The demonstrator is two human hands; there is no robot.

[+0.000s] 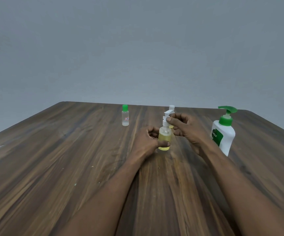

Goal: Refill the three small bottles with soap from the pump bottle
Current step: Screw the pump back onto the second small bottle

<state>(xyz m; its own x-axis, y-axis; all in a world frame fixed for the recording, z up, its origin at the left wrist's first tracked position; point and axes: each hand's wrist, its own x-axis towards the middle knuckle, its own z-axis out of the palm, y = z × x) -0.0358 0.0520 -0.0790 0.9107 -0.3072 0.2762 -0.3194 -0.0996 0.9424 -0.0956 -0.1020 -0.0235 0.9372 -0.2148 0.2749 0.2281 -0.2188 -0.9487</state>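
The table (69, 167) is dark, streaky wood grain with a smooth, dull sheen, the yellow-filled bottle (164, 139) clear plastic under a white plastic pump top (164, 123), the small bottle (125, 117) at eleven o'clock of it clear plastic, the pump bottle (227, 135) at three o'clock glossy white plastic.

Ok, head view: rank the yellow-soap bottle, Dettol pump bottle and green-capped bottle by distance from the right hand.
1. yellow-soap bottle: centre; the right hand pinches its white pump top.
2. Dettol pump bottle: just right of that hand's wrist.
3. green-capped bottle: far left, beyond the left hand.
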